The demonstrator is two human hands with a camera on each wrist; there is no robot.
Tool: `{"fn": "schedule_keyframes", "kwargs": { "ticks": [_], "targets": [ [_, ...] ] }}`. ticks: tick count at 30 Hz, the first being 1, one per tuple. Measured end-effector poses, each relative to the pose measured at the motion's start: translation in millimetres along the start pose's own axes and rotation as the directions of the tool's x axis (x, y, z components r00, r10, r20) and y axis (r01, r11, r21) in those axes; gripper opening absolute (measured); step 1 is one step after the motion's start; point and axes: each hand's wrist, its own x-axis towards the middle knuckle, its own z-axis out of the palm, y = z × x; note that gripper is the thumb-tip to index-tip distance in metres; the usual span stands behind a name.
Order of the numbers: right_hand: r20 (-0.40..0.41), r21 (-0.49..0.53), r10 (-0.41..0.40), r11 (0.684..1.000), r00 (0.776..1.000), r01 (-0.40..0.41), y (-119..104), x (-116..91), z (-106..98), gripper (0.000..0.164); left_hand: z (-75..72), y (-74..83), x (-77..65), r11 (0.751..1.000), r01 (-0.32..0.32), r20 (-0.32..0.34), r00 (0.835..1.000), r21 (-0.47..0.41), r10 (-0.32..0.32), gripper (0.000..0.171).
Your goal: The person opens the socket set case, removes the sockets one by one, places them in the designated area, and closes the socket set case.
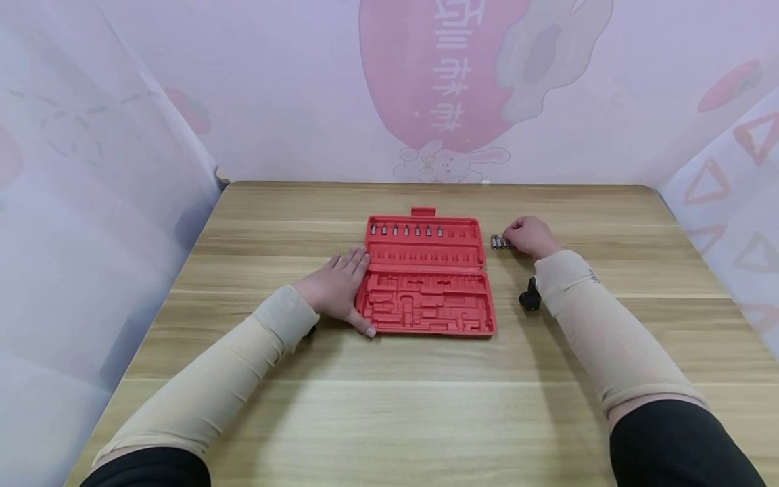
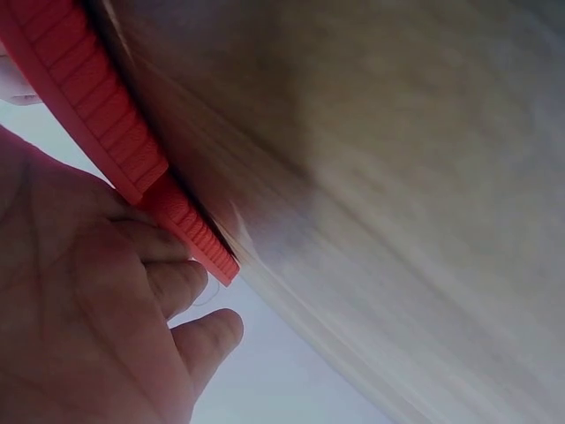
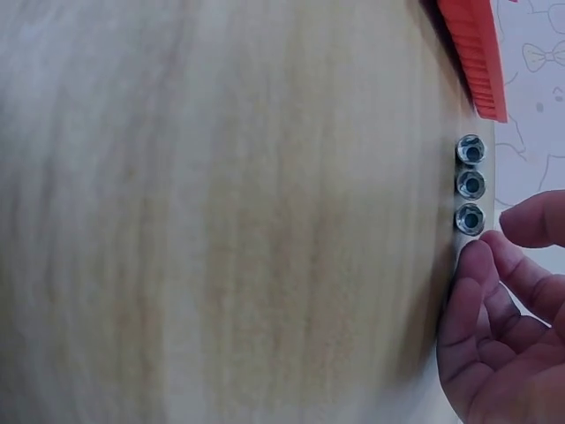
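Note:
A red plastic socket-set case (image 1: 426, 268) lies unfolded on the table, its moulded slots facing up. Several small metal pieces (image 1: 406, 230) fill the left part of its top row. My left hand (image 1: 337, 284) rests along the case's left edge, fingers spread and thumb at the front corner. To the right of the case, short metal sockets (image 1: 496, 241) stand in a row; the right wrist view shows three hollow socket ends (image 3: 470, 185). My right hand (image 1: 531, 235) has its thumb and fingertips at the row's right end; I cannot tell if they pinch a socket.
The wood-grain table (image 1: 426, 412) extends around the case on all sides. A printed pale backdrop (image 1: 292, 101) rises behind its far edge, with white sheets at both sides. A black wrist camera (image 1: 531, 297) hangs under the right forearm.

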Motion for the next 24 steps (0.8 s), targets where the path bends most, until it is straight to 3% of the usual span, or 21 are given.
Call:
{"fn": "schedule_keyframes", "kwargs": {
  "ticks": [7, 11, 19, 24],
  "targets": [
    [-0.017, 0.017, 0.021, 1.000, 1.000, -0.021, -4.7, -3.5, -4.5, 0.038, -0.8, 0.3, -0.1, 1.000, -0.006, -0.004, 1.000, 0.003, 0.006, 0.148],
    [-0.034, -0.005, -0.025, 1.000, 0.999, 0.025, -18.5, -6.4, -4.4, 0.038, -1.6, -0.7, -0.3, 1.000, -0.010, -0.008, 1.000, 0.003, 0.010, 0.149],
    [0.013, 0.145, -0.095, 0.985, 0.995, 0.092, -52.7, -6.7, 4.6, 0.037, -1.0, 0.3, -1.2, 1.000, -0.013, -0.009, 1.000, -0.013, 0.013, 0.148],
    [0.035, 0.139, -0.122, 0.983, 0.992, 0.116, -67.6, -1.3, 14.6, 0.040, -0.6, 0.7, -0.2, 1.000, -0.010, -0.016, 1.000, -0.003, 0.010, 0.147]
  ]
}}
